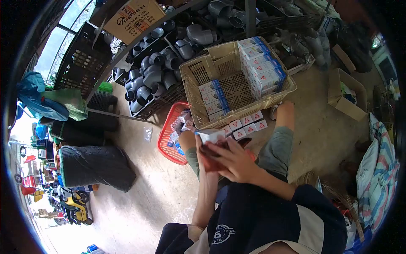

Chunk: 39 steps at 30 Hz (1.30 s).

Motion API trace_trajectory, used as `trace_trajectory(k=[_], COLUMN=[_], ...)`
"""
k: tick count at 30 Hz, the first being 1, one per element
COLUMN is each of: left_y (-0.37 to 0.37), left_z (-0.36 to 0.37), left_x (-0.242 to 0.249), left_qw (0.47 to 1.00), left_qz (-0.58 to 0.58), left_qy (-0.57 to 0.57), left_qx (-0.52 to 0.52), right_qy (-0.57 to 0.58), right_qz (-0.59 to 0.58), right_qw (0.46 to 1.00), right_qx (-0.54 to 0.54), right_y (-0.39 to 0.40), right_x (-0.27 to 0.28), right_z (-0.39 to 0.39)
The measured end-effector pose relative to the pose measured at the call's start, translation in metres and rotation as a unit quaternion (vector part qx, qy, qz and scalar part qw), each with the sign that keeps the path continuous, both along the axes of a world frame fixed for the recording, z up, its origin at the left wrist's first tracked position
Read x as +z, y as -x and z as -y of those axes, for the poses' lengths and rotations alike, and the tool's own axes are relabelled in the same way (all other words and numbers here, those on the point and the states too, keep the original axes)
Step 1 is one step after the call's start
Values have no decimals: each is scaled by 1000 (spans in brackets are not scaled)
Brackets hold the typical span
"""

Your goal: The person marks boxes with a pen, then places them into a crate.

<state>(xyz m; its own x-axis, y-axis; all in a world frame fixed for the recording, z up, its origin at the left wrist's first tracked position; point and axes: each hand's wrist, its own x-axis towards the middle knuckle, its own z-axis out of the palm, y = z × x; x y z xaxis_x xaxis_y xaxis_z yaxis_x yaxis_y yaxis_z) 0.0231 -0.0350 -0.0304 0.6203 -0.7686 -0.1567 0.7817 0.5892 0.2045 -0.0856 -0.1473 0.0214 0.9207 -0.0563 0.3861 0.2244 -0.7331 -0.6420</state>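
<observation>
Above my lap, my left hand (200, 149) is closed around the side of a small white box (212, 136), mostly covered by my hands. My right hand (237, 161) lies across it from the right, its fingers slightly blurred against it. Something red shows below my hands; I cannot make out what it is. Beyond them stands a beige plastic crate (198, 121) with stacked small boxes (265, 72) at its right and a shorter row of boxes (213, 99) at its left. More small boxes (246, 125) line up by the crate's near side.
A red basket (160, 144) with loose small boxes sits left of my knee. Grey pipe elbows (154, 76) fill black crates behind. An open cardboard box (347, 95) stands at right, near a striped sack (374, 173). Rolled dark netting (95, 167) lies at left.
</observation>
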Motion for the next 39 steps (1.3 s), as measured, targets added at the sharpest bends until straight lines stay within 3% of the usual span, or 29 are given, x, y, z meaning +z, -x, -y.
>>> trace_trajectory(k=[1,3,5,6,9,10,14,17,19,20,21,22,24,25,26,28,30,32,35,36,37,38,39], left_y=[1,3,17,21,4,6,20,25,38,38,38,39,34,32,36,33,30,36,31,28,25,19,16], left_z=[4,11,14,19,2,4,1,-24,-31,-34,-39,-34,-51,-57,-62,-62,-73,-77,-83,-85,-87,-91,-94], left_x=[12,36,50,69,44,45,49,66,76,75,75,76,49,32,18,13,14,27,24,14,3,-8,-10], left_qw=[1000,998,976,955,990,978,977,978,958,883,771,733,678,649,634,546,467,489,477,463,448,484,479], left_qz=[14,41,-57,10,-23,-30,-24,7,111,250,376,384,463,503,543,614,652,610,614,625,637,626,629], left_qy=[-11,-35,-189,-269,-126,-189,-187,-198,-259,-388,-505,-548,-563,-566,-545,-563,-595,-618,-626,-627,-627,-605,-608], left_qx=[15,45,96,122,62,82,101,64,58,80,95,125,94,78,81,90,50,81,53,41,26,89,77], right_qy=[0,37,30,12,-53,-78,-203,-210,-459,-561,-655,-634,-334,-164,-117,-24,-134,-174,-197,-266,-196,-126,-56], right_qz=[-14,1,11,8,7,15,36,-57,-107,-117,-128,-121,-46,-2,-9,-24,-130,-252,-206,-245,-206,-163,-117], right_qw=[999,999,992,993,991,987,961,946,862,806,737,762,941,986,993,999,981,950,958,932,959,978,991], right_qx=[42,-34,-119,-113,-121,-142,-185,-240,-185,-148,-111,-58,-43,-31,-33,-32,-44,-63,-25,-17,3,23,42], right_y=[6,7,3,1,-2,-5,-16,-14,-13,-9,-8,-9,-16,-23,-31,-44,-54,-64,-65,-65,-67,-70,-73], right_x=[-5,-8,1,6,18,21,29,9,1,3,8,27,46,50,51,51,34,18,-3,-1,-4,-7,-10], right_z=[-3,-3,-4,-6,-14,-13,7,16,34,40,41,36,15,6,-3,-21,-23,-17,-22,-32,-40,-46,-50])
